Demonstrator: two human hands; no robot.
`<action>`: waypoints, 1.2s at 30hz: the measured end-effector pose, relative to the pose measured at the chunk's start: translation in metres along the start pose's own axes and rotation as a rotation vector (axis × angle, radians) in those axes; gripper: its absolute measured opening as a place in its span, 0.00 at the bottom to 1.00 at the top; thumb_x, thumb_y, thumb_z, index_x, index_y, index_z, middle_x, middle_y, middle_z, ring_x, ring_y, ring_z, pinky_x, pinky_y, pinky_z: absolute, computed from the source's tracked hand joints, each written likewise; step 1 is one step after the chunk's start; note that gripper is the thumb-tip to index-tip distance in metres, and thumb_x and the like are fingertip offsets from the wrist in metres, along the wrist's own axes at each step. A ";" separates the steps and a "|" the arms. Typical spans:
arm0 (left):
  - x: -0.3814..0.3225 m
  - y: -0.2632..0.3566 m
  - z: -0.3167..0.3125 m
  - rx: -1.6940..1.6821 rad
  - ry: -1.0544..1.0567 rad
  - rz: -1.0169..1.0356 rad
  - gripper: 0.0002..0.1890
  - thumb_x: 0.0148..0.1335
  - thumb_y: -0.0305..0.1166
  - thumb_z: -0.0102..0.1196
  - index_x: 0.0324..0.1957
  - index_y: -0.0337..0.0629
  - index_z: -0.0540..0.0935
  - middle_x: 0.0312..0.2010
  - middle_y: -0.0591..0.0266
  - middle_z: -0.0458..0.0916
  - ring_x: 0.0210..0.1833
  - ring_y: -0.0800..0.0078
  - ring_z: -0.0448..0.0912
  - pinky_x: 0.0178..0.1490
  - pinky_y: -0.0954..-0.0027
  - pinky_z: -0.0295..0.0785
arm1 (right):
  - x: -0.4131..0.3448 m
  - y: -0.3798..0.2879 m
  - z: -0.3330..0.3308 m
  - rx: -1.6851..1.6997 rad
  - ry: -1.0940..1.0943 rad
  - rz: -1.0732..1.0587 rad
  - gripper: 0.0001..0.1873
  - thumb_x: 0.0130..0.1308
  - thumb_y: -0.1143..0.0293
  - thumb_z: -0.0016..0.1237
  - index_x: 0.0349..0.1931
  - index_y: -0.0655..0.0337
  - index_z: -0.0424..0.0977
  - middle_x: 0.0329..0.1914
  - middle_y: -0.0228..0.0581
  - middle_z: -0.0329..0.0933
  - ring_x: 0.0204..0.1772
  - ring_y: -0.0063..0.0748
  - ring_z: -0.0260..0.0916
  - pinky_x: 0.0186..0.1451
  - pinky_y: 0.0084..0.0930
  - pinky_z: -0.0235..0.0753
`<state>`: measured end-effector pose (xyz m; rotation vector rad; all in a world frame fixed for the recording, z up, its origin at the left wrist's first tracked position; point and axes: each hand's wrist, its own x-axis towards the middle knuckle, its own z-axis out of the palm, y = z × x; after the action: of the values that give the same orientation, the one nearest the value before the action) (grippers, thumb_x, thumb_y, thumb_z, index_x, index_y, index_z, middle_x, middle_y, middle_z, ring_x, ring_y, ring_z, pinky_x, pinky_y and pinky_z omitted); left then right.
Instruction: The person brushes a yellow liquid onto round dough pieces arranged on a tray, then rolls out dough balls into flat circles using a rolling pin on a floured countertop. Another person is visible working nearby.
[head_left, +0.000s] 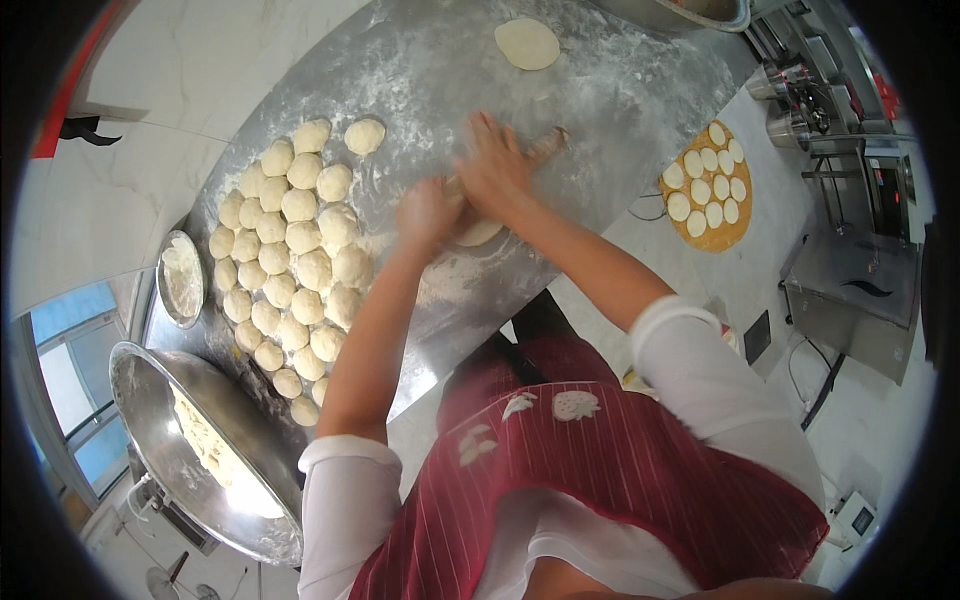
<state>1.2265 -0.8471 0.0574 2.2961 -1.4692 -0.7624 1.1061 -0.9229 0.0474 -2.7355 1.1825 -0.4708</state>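
Both hands are over the floured metal worktop (405, 82), blurred by motion. My left hand (427, 214) is curled around the near end of what looks like a wooden rolling pin (551, 144). Across the same pin lies my right hand (495, 165), fingers stretched forward; the pin's far end sticks out past it. Beneath the hands a flattened piece of dough (480, 232) shows only in part. To the left, several rows of round dough balls (300, 236) sit close together, with one dough ball (364, 136) slightly apart. A rolled dough disc (527, 44) lies farther up the worktop.
At the left edge stand a small metal bowl of flour (181, 277) and a large steel basin (202, 450) with dough inside. A brown round board (705, 187) bearing several pale discs is at right. Another metal vessel (675, 13) touches the top edge.
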 end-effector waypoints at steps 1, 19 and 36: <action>0.008 -0.001 -0.003 -0.012 -0.024 -0.031 0.17 0.53 0.42 0.57 0.39 0.41 0.83 0.36 0.44 0.82 0.41 0.48 0.80 0.45 0.54 0.75 | 0.009 -0.001 0.005 -0.006 0.006 -0.037 0.28 0.69 0.60 0.37 0.61 0.74 0.62 0.70 0.52 0.56 0.74 0.49 0.47 0.74 0.48 0.43; 0.005 -0.011 -0.002 0.071 0.008 0.012 0.20 0.56 0.39 0.57 0.46 0.35 0.77 0.41 0.46 0.81 0.45 0.46 0.78 0.49 0.54 0.72 | 0.017 -0.008 0.009 0.082 0.051 -0.032 0.33 0.66 0.57 0.41 0.64 0.73 0.59 0.72 0.51 0.53 0.75 0.49 0.44 0.75 0.48 0.40; 0.091 0.025 -0.017 0.387 0.840 0.076 0.26 0.58 0.45 0.58 0.57 0.47 0.75 0.55 0.43 0.73 0.60 0.53 0.69 0.62 0.54 0.61 | -0.091 0.054 -0.039 0.349 -0.033 -0.192 0.23 0.59 0.55 0.51 0.48 0.63 0.74 0.50 0.40 0.71 0.60 0.41 0.63 0.70 0.44 0.51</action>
<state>1.2481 -0.9401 0.0602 2.3243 -1.3230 0.5244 0.9972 -0.8928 0.0507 -2.5482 0.7481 -0.5885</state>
